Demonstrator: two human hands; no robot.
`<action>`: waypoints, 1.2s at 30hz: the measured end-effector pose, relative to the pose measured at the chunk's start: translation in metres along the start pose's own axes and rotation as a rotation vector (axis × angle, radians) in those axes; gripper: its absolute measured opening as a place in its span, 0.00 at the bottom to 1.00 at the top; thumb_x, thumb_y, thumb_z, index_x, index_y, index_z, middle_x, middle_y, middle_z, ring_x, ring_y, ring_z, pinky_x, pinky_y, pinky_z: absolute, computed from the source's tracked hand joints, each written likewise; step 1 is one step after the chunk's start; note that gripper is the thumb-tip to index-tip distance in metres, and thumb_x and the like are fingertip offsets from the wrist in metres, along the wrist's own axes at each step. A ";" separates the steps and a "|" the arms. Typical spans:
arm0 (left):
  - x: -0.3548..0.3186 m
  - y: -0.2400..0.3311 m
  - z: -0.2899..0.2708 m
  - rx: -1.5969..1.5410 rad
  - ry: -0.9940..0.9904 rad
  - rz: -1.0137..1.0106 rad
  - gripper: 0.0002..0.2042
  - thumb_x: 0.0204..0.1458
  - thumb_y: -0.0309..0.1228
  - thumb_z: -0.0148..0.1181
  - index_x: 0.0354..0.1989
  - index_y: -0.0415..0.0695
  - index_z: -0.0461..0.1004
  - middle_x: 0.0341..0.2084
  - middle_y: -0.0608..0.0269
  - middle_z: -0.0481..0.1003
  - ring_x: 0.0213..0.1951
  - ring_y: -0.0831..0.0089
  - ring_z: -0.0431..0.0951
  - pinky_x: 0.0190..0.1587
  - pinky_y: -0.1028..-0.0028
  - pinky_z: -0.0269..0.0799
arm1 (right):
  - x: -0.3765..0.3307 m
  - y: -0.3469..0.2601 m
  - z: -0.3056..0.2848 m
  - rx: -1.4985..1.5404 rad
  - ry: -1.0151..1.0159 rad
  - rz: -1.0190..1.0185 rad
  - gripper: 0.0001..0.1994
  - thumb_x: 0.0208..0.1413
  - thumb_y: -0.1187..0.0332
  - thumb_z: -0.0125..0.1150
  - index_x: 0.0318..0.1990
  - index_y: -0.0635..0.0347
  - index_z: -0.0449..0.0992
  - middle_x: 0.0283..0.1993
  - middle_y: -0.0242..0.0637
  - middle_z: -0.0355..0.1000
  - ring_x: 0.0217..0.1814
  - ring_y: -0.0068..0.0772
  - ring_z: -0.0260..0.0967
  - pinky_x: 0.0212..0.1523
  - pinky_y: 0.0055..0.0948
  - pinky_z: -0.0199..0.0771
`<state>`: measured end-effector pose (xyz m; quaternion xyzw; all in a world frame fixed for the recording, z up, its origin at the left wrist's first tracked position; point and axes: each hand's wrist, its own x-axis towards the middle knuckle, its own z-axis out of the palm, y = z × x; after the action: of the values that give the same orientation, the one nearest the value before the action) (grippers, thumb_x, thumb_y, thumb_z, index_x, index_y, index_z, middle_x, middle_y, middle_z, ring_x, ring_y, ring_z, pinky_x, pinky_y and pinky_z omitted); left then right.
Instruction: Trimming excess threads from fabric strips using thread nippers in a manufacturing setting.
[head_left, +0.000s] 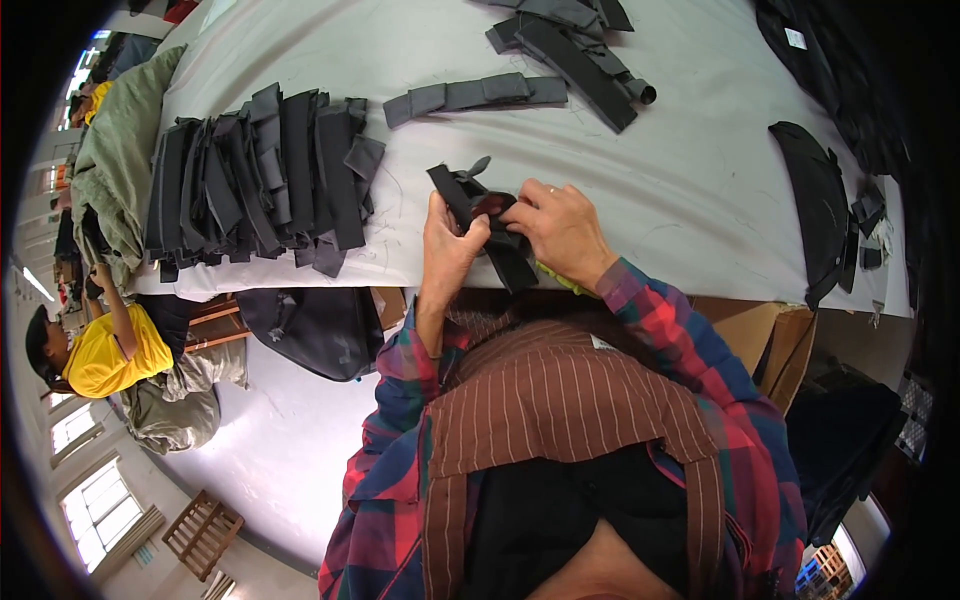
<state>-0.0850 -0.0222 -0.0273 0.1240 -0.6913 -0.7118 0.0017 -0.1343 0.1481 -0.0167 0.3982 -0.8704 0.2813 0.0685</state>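
Close to the table's near edge, my left hand point(452, 248) is closed with its thumb over a dark grey fabric strip point(513, 262). My right hand point(568, 232) pinches at the same strip from the other side, fingers bent together. Between the hands the strip is folded, and a small dark reddish patch point(490, 206) shows there, too unclear to name. A grey pointed tip sticks up above the fingers. Beyond them lies a single flat grey strip point(475, 96). To the left, a row of similar dark strips point(260, 180) is stacked side by side.
More strips point(570, 60) lie loosely piled at the far side. Black fabric pieces point(812, 210) lie on the right. Greenish cloth point(125, 160) hangs over the table's left end, where a person in a yellow shirt point(120, 350) works. Cardboard point(765, 340) stands below the table edge.
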 end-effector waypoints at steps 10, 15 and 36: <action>-0.017 0.019 -0.017 0.001 0.003 -0.109 0.20 0.56 0.32 0.50 0.51 0.35 0.54 0.28 0.53 0.75 0.27 0.69 0.79 0.31 0.74 0.72 | -0.013 0.019 -0.029 0.567 0.146 0.495 0.12 0.48 0.71 0.62 0.43 0.53 0.76 0.37 0.35 0.68 0.38 0.36 0.69 0.38 0.29 0.69; -0.028 0.043 -0.042 -0.657 0.114 -0.356 0.19 0.55 0.47 0.51 0.39 0.41 0.70 0.31 0.60 0.74 0.30 0.73 0.75 0.30 0.72 0.70 | -0.005 0.022 -0.018 0.085 0.269 0.366 0.19 0.51 0.70 0.58 0.53 0.49 0.69 0.35 0.36 0.66 0.37 0.38 0.69 0.36 0.35 0.68; -0.041 0.091 -0.072 -0.083 0.270 0.173 0.17 0.51 0.27 0.61 0.46 0.38 0.64 0.36 0.60 0.74 0.38 0.74 0.76 0.43 0.74 0.71 | 0.048 -0.071 -0.019 0.568 0.052 -0.156 0.18 0.43 0.80 0.60 0.44 0.54 0.78 0.31 0.39 0.75 0.30 0.38 0.74 0.31 0.28 0.72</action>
<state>-0.0475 -0.0900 0.0686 0.1582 -0.6627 -0.7140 0.1612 -0.1166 0.0901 0.0468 0.4597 -0.7215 0.5177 -0.0023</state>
